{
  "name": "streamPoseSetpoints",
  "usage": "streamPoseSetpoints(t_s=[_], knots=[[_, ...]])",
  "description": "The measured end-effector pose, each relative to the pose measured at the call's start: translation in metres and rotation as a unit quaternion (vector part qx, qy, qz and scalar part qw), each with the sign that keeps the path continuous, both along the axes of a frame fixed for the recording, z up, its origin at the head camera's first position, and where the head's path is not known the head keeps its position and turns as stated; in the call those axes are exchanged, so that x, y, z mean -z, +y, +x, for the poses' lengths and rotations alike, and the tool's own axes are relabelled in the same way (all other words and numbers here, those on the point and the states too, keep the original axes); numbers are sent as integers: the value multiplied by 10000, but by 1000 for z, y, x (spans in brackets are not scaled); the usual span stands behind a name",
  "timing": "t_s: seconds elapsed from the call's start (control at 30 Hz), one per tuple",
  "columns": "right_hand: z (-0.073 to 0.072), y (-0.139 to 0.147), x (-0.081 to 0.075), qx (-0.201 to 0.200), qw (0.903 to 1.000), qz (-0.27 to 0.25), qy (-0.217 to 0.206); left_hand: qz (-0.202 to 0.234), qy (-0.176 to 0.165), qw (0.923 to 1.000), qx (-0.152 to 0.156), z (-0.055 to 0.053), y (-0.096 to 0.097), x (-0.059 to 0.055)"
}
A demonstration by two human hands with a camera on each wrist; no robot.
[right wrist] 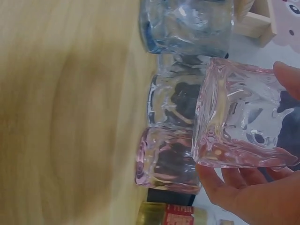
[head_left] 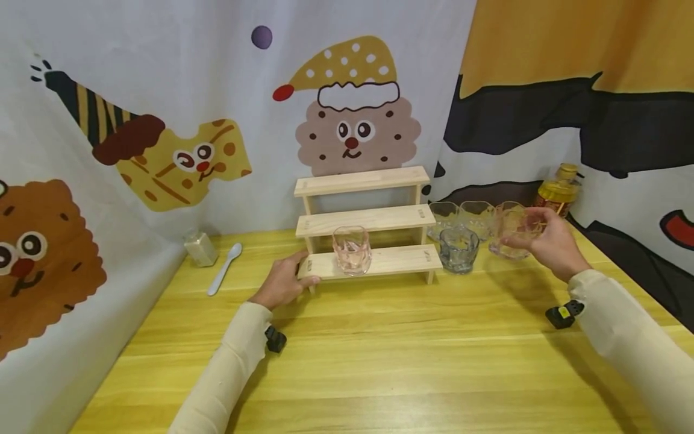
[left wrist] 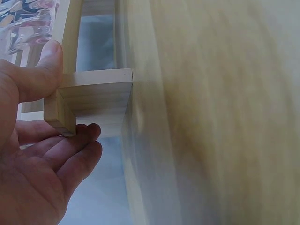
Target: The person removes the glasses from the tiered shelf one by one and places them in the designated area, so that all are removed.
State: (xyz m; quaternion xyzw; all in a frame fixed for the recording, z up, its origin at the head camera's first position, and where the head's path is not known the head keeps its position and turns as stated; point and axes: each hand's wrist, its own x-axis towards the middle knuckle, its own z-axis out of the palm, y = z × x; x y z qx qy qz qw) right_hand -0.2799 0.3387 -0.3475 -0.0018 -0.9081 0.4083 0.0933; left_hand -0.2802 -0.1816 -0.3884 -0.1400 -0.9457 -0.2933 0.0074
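My left hand (head_left: 283,280) grips the left end of the lowest step of a three-step wooden rack (head_left: 374,222). In the left wrist view the thumb (left wrist: 50,61) lies on top of the board and the fingers curl beneath it. A pink drinking glass (head_left: 352,252) stands upright on that step, near the left end. At the right, my right hand (head_left: 550,238) holds another pink glass (right wrist: 243,115) between thumb and fingers, in front of other glasses. Close by on the table, a blue-grey glass (head_left: 458,252) stands just right of the rack.
Behind the held glass stand a clear glass (right wrist: 173,101) and a pink glass (right wrist: 166,159). A yellow bottle with a red label (head_left: 558,188) is at the back right. At the left are a small glass jar (head_left: 200,248) and a white spoon (head_left: 225,270). A printed curtain (head_left: 217,72) hangs behind.
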Motion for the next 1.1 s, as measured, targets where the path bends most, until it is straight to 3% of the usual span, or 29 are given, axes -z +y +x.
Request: streamPoseSetpoints(t_s=[0.77,1.1], knots=[[-18,-10,27,-303,9981,-62,-524,4,-30,10000,-70,-1,-2,3],[-21,-15,30,-296,9987,-91,-412,-20,-29,10000,-56,-1,0,2]])
